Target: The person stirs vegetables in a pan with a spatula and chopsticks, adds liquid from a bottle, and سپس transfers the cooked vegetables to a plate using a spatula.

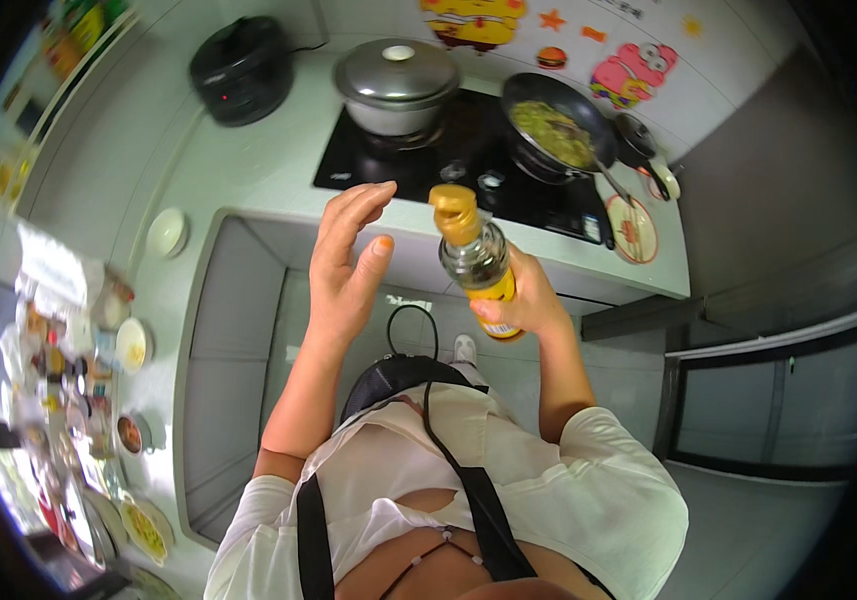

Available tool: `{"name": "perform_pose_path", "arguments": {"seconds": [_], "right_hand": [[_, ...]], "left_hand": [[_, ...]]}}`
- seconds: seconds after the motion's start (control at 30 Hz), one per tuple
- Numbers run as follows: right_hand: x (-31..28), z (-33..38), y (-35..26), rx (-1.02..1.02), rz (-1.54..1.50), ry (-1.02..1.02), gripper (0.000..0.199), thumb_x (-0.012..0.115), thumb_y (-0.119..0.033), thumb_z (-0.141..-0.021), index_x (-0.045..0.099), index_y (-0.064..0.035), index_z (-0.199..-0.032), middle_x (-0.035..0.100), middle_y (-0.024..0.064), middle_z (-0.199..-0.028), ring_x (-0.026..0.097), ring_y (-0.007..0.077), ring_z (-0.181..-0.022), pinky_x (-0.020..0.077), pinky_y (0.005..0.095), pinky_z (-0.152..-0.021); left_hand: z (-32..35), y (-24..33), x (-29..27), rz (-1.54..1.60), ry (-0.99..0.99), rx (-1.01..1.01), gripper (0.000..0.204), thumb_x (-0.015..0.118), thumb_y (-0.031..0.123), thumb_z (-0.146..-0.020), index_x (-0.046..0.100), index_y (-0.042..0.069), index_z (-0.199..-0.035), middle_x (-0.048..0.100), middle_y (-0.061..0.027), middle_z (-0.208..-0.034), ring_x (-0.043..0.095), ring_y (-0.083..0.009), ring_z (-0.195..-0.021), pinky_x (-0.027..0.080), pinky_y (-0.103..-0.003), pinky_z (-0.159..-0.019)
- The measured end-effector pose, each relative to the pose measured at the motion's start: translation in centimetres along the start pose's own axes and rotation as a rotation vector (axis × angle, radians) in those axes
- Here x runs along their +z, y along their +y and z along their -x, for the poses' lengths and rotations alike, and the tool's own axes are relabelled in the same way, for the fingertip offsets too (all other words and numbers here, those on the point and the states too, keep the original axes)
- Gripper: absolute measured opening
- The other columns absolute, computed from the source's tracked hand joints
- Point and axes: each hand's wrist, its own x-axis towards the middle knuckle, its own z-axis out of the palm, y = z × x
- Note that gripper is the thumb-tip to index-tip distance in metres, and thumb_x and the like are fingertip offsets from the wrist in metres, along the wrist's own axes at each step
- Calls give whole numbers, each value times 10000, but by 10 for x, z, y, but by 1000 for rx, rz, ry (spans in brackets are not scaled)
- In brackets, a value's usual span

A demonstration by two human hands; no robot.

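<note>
White shirt (359,450) is covering our chest, and black straps (315,535) are running down over it. Beyond, our left hand (347,255) is hanging in the air, palm free, gripping nothing. Our right hand (534,305) is closing round the lower part of a glass bottle (476,260) with a yellow label. We are holding it tilted, above the floor (609,370) and just before the stove (429,165); if our fingers are slipping on the smooth surface, it could be falling and breaking. Its golden cap (459,218) is perhaps standing open, but we cannot tell surely; if so, more tilting could be spilling liquid.

Farther, a utensil handle (614,183) is sticking out over the rim of a pan (512,95) with food (552,135), toward a red-rimmed plate (649,237). Our forearm, reaching carelessly, could be catching it and upsetting the pan. Left of this, a lidded pot (399,90) is standing; if it is hot, our free hand could be burning.
</note>
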Motion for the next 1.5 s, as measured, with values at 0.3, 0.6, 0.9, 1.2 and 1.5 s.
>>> {"name": "perform_pose_path", "arguments": {"seconds": [0.3, 0.6, 0.9, 1.2, 1.5], "right_hand": [[-178, 52, 14, 110, 242, 82, 451, 730, -153, -556, 528, -19, -936, 599, 88, -771, 555, 188, -659, 453, 290, -651], [-267, 39, 28, 253, 292, 87, 501, 735, -158, -568, 527, -26, -1004, 603, 97, -839, 576, 195, -725, 459, 303, -694], [-300, -4, 42, 355, 465, 282, 427, 691, -201, -642, 502, -17, -977, 612, 130, -823, 606, 263, -744, 466, 341, -696], [-302, -44, 51, 478, 603, 355, 375, 687, -229, -656, 513, -15, -910, 617, 149, -780, 611, 303, -724, 472, 367, -666], [-308, -65, 59, 579, 876, 330, 416, 664, -319, -644, 510, -13, -880, 611, 192, -739, 599, 352, -728, 460, 407, -640]], "left_hand": [[-77, -38, 189, 172, -312, 262, 282, 617, 224, -772, 635, 28, -976, 598, -94, -974, 513, -230, -937, 387, -341, -831], [-124, -74, 285, 326, -324, -173, 292, 519, 209, -888, 570, -13, -1071, 569, -80, -989, 540, -148, -928, 409, -268, -842], [-128, -139, 256, 270, -84, -501, 246, 478, 155, -908, 568, -10, -1066, 601, -60, -943, 547, -122, -885, 418, -264, -842], [-161, -160, 251, 154, -271, -334, 191, 512, 135, -891, 598, -15, -972, 576, -54, -947, 538, -128, -871, 406, -235, -819], [-152, -195, 217, 258, -10, -510, 226, 491, 160, -908, 597, -22, -990, 614, -64, -931, 557, -126, -894, 420, -255, -841]]}}
